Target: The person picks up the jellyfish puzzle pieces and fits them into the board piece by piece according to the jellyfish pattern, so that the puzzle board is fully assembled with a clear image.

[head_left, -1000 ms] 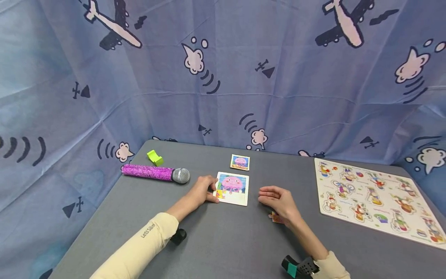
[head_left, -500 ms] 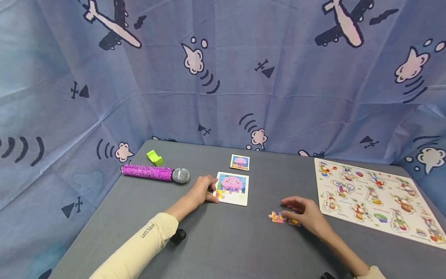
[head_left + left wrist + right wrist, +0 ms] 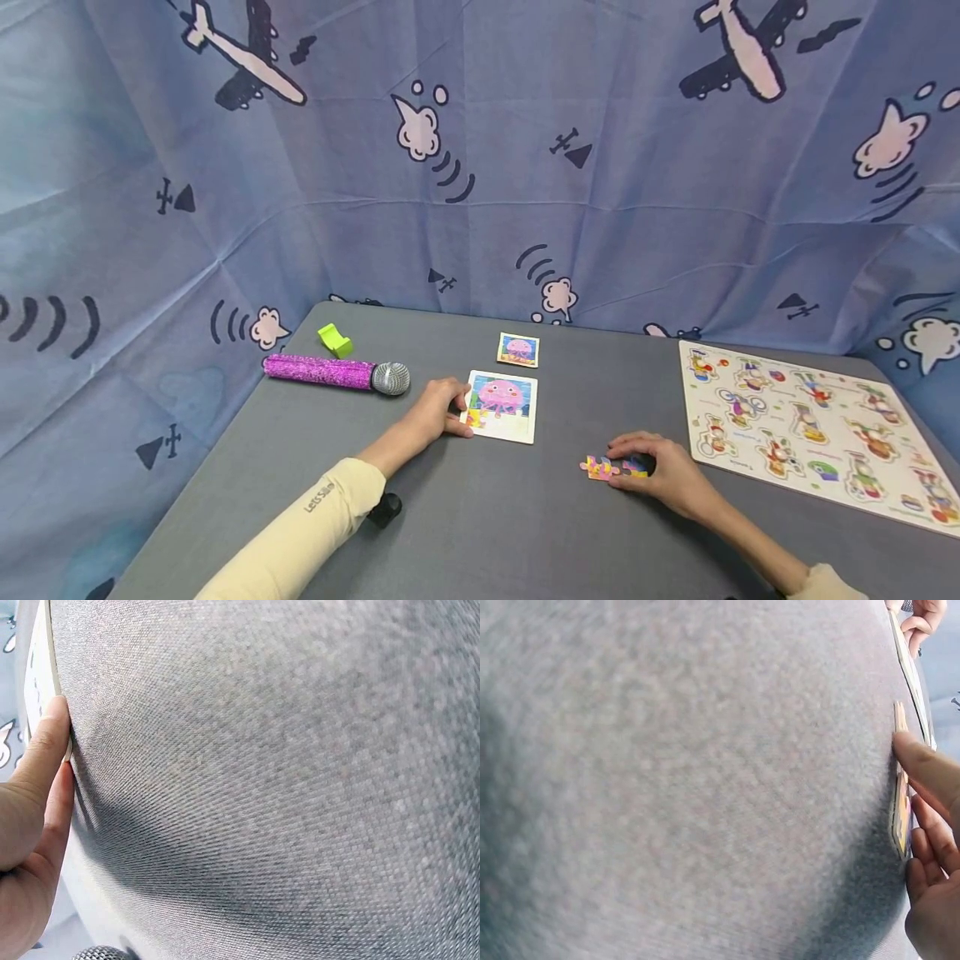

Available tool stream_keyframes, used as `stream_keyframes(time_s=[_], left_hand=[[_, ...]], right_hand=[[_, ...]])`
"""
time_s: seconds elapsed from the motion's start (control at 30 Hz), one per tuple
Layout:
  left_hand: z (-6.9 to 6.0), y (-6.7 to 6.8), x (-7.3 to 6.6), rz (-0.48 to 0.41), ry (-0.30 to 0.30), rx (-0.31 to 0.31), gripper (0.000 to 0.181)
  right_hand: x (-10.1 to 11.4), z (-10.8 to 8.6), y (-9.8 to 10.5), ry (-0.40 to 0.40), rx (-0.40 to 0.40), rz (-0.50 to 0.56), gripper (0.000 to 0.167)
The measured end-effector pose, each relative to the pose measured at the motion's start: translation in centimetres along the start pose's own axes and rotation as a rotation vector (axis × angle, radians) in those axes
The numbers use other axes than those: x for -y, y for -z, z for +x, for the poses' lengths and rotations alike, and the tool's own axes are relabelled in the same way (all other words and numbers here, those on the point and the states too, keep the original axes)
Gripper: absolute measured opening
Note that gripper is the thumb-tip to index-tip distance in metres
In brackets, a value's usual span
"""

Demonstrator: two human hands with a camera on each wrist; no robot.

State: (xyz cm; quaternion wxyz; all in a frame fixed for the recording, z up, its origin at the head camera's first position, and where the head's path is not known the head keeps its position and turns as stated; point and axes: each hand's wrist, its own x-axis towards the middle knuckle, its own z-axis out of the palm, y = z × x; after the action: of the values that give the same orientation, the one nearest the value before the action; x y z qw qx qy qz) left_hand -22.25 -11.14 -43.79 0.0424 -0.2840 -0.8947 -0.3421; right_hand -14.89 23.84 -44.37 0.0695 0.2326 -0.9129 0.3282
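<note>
A square jigsaw board (image 3: 513, 428) with a pink jellyfish picture lies flat mid-table; pale backing shows along its lower part. My left hand (image 3: 437, 408) holds its left edge, thumb at the lower corner and fingers higher up. In the left wrist view, thumb and finger (image 3: 46, 750) press the edge of this board (image 3: 41, 675). To the right, my right hand (image 3: 663, 473) pinches small pink-and-yellow jigsaw pieces (image 3: 600, 468) between thumb and index finger. The right wrist view shows the pieces (image 3: 901, 817) edge-on beside the thumb; the fingers partly hide them.
Behind the board lies a small jellyfish picture card (image 3: 518, 350). A glittery purple microphone (image 3: 322, 372) and a lime-green block (image 3: 335, 341) are at the left. A large picture board (image 3: 813, 433) occupies the right side. A blue printed curtain (image 3: 480, 167) hangs behind the table.
My right hand has moved rightward from beside the jigsaw board, uncovering the loose pieces, and its thumb and finger have closed around the right-hand ones. My left hand has stayed in place.
</note>
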Motion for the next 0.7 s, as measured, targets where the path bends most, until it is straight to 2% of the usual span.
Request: stream_keyframes(time_s=[0.2, 0.37, 0.5, 0.6, 0.7], left_hand=[[0.05, -0.06, 0.08, 0.001, 0.004, 0.003, 0.038], [-0.01, -0.21, 0.17, 0.020, 0.000, 0.002, 0.039], [-0.03, -0.20, 0.17, 0.021, -0.013, -0.005, 0.038], [0.00, -0.16, 0.17, 0.017, -0.020, -0.009, 0.038], [0.07, -0.14, 0.19, 0.012, -0.014, -0.009, 0.038]], right_hand=[[0.18, 0.20, 0.00, -0.009, -0.024, 0.010, 0.024], [0.11, 0.34, 0.11, -0.058, -0.031, 0.036, 0.025], [0.05, 0.68, 0.56, -0.141, -0.028, 0.196, 0.027], [-0.09, 0.90, 0.86, -0.160, -0.048, 0.336, 0.028], [-0.27, 0.97, 0.92, -0.168, -0.069, 0.432, 0.029]])
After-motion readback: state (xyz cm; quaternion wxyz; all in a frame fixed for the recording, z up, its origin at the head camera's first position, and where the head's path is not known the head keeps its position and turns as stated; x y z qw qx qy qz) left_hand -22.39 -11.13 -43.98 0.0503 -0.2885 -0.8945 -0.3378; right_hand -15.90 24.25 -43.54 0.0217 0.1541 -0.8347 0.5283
